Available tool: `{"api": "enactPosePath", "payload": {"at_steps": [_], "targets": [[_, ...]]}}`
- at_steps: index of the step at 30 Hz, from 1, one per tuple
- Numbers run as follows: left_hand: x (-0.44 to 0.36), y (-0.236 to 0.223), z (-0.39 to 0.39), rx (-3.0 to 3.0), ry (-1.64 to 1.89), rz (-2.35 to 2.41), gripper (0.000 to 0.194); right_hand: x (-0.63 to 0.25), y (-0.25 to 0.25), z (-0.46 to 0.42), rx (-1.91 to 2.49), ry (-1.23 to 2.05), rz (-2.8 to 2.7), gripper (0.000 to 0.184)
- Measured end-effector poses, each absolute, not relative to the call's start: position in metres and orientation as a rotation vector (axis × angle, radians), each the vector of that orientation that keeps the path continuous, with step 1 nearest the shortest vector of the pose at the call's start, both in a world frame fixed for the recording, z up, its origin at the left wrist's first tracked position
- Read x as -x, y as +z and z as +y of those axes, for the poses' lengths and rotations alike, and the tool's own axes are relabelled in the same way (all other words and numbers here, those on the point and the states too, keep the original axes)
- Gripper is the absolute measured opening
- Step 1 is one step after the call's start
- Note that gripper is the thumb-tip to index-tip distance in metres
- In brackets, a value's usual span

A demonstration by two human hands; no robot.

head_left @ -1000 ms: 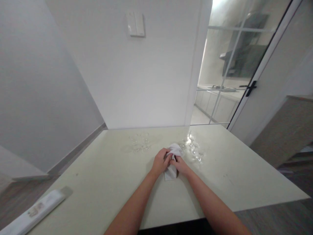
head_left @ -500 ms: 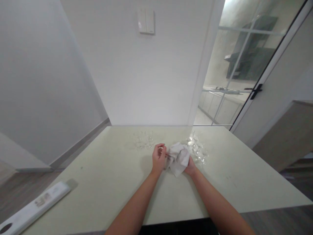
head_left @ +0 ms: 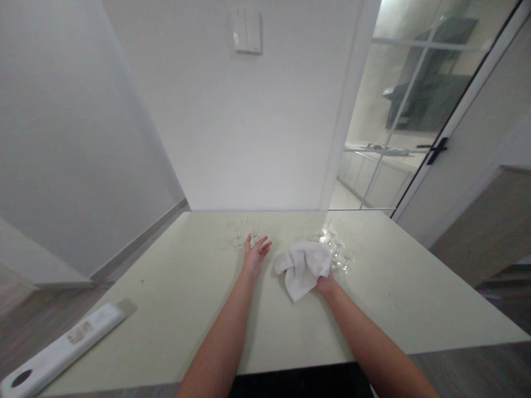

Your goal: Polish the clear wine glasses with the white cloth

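A crumpled white cloth (head_left: 305,268) is gripped in my right hand (head_left: 326,283), whose fingers are mostly covered by it. To its left, my left hand (head_left: 256,255) is held out over the table with fingers spread and nothing visible in it. Just beyond that hand stand small clear glasses (head_left: 237,235), one of them partly hidden by the fingers. Several clear glass pieces (head_left: 338,251) are clustered to the right of the cloth; their exact shapes are hard to make out.
Everything rests on a pale table (head_left: 174,309) pushed up to a white wall. A long white bar with an oval hole (head_left: 66,348) lies at the table's left edge. A glass-paned door with a black handle (head_left: 435,150) is at the right.
My left hand has drawn away from the cloth to the left and forward, and its curled fingers have spread. The cloth has opened out somewhat in my right hand.
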State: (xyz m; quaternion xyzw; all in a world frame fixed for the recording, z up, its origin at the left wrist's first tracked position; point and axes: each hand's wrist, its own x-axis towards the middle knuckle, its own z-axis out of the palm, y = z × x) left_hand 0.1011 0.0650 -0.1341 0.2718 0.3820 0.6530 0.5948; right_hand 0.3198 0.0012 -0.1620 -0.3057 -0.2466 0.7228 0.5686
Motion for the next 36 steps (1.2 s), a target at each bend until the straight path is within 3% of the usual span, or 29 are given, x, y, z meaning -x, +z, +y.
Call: {"api": "enactPosePath", "payload": {"at_steps": [6, 11, 14, 18, 21, 27, 31, 33, 36], "targets": [[-0.108, -0.135, 0.064, -0.701, 1.507, 0.867, 0.052, -0.318, -0.159, -0.001, 0.675, 1.713, -0.551, 0.048], [-0.119, -0.138, 0.053, -1.095, 1.451, 0.965, 0.058, -0.309, -0.152, 0.001, 0.678, 1.716, -0.611, 0.050], [-0.125, -0.139, 0.041, -1.552, 1.362, 1.072, 0.051, -0.300, -0.150, 0.003, 0.699, 1.713, -0.721, 0.053], [-0.131, -0.132, 0.023, -1.989, 1.239, 1.032, 0.048, -0.292, -0.154, 0.006, 0.838, 1.518, -0.763, 0.036], [-0.132, -0.126, 0.015, -2.140, 1.187, 0.983, 0.050, -0.293, -0.157, 0.007, 0.941, 1.381, -0.654, 0.038], [-0.122, -0.129, 0.016, -2.165, 1.504, 1.146, 0.020, -0.298, -0.157, 0.009, 0.938, 1.341, -0.536, 0.034], [-0.115, -0.127, 0.019, -2.412, 1.838, 1.169, 0.030, -0.299, -0.164, 0.012, 0.972, 1.350, -0.586, 0.034], [-0.113, -0.124, 0.020, -2.573, 1.799, 1.056, 0.032, -0.299, -0.168, 0.013, 0.990, 1.380, -0.664, 0.034], [-0.111, -0.121, 0.021, -2.660, 1.686, 0.972, 0.013, -0.299, -0.168, 0.012, 1.018, 1.421, -0.794, 0.039]]}}
